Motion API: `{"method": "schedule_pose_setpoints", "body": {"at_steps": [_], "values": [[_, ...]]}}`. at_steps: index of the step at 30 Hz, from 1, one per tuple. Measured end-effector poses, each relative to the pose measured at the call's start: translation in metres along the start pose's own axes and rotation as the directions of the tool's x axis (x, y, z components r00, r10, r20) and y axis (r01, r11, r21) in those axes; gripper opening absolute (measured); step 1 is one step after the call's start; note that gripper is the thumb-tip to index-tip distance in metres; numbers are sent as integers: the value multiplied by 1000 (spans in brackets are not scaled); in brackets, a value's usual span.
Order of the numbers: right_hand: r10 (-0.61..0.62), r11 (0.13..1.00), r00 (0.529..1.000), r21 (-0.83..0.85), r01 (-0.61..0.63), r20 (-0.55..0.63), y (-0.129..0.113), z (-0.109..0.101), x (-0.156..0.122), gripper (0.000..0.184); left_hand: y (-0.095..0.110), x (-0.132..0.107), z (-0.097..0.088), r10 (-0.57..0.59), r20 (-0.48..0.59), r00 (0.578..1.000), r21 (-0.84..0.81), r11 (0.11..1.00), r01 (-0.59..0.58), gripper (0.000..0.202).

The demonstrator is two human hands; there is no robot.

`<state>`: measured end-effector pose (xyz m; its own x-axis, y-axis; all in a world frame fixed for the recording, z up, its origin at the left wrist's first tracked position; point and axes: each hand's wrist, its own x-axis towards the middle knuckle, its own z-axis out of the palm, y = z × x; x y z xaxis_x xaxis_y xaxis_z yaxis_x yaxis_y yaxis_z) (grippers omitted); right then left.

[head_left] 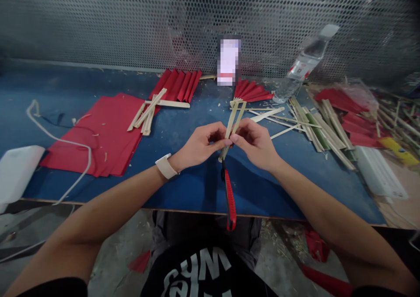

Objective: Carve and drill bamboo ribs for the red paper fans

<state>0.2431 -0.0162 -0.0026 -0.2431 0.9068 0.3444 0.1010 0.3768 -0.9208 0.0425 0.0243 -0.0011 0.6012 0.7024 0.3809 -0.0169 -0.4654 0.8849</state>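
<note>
My left hand (205,144) and my right hand (254,143) meet over the table's near half, fingers closed. Between them are two narrow bamboo strips (231,118), spread slightly at their far ends and close together at the near end. Each hand pinches the strip on its own side. A red-and-black utility knife (231,198) points at the strips' near end, its handle reaching over the table edge. Whether its blade is stuck in the bamboo I cannot tell. Just beyond my hands stands a red pleated fan (251,91).
Red paper sheets (95,135) lie left, with bamboo pieces (149,113) on their corner and folded red paper (177,85) behind. A cable and white box (21,172) sit far left. Rightward are more bamboo strips (323,128), a bottle (303,65) and a white power strip (380,172).
</note>
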Motion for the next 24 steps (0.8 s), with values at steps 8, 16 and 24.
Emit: {"method": "schedule_pose_setpoints", "body": {"at_steps": [8,16,24], "values": [[340,898,935,-330,-290,102,-10,-8,-8,59,6,-1,-15,340,-318,885,303,921,-245,21],[190,931,976,-294,-214,-109,5,-21,-2,48,20,1,-33,261,-122,957,52,965,-257,15],[-48,923,995,-385,9,-90,13,-53,-1,42,31,2,-31,-242,204,949,-262,920,291,27]]}}
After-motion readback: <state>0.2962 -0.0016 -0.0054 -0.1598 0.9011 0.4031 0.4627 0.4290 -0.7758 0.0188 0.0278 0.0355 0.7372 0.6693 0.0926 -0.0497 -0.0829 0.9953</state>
